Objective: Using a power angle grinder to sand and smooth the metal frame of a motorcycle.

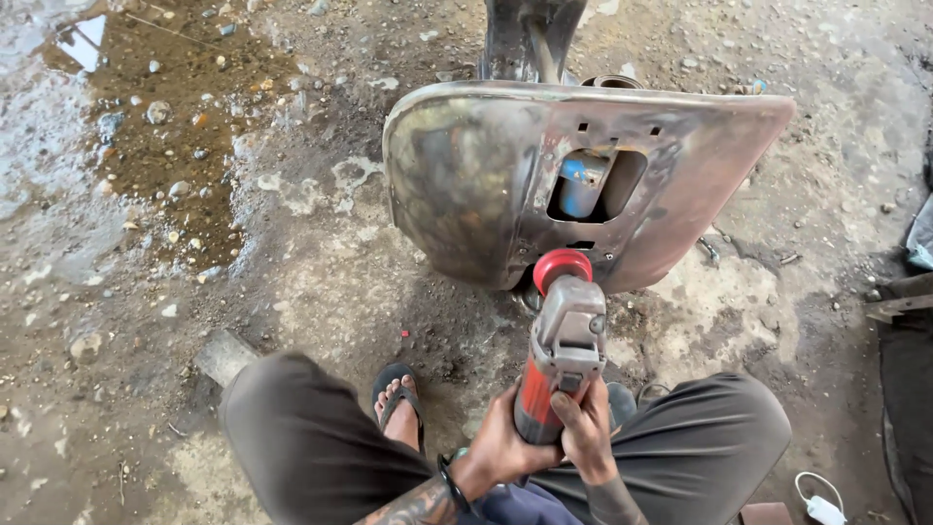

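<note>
A red and grey angle grinder (562, 342) points away from me, its red head touching the lower edge of a bare, scorched metal body panel (476, 175). My left hand (503, 449) grips the red handle from the left. My right hand (586, 435) wraps the same handle from the right. The panel stands upright on the ground and has a rectangular cut-out (596, 183) through which a blue part shows.
I squat on dirty concrete, knees in dark trousers, a sandalled foot (398, 401) between them. A muddy puddle (146, 107) lies at the far left. A white cable and plug (821, 504) lie at the lower right, a wooden piece (899, 305) at the right edge.
</note>
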